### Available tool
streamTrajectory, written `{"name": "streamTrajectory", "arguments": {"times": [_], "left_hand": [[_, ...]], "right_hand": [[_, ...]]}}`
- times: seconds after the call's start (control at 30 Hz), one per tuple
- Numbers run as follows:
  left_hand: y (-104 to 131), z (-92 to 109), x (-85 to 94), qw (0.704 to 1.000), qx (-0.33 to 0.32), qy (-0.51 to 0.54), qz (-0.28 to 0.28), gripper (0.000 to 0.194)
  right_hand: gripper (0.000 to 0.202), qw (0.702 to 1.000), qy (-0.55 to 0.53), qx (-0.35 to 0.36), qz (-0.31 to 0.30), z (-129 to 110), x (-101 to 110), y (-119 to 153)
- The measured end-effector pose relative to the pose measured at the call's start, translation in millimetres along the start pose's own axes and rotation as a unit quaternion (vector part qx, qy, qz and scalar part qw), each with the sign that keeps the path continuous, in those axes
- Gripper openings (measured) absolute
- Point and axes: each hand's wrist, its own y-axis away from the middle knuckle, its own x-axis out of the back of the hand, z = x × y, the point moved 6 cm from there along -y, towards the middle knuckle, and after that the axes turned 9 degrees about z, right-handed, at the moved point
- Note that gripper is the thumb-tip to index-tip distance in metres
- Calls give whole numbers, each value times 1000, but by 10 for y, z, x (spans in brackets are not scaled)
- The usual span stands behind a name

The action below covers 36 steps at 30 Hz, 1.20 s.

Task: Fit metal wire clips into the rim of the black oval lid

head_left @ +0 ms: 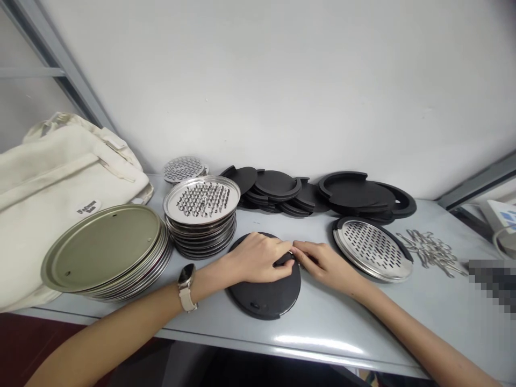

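Bare forearms (133, 317) reach a round, flat black disc (266, 293).

Apparent small workshop: grey worktable (322, 328) bearing stacked round perforated metal plates (201, 201) and piled round black holders (278, 185).
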Motion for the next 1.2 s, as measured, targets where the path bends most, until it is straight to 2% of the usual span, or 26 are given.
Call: {"name": "streamTrajectory", "arguments": {"times": [0.2, 0.57, 0.83, 1.2], "left_hand": [[-20, -6, 38, 999, 31, -20, 0, 16], [-21, -6, 43, 999, 40, -29, -1, 15], [-19, -7, 31, 999, 32, -39, 0, 15], [-10, -8, 15, 1000, -10, -25, -9, 15]], "right_hand": [[34, 1000, -1, -2, 7, -9, 18, -9], [33, 1000, 0, -5, 10, -15, 25, -12], [32, 1000, 13, -3, 0, -19, 16, -12], [28, 997, 72, 11, -11, 22, -17, 23]]}}
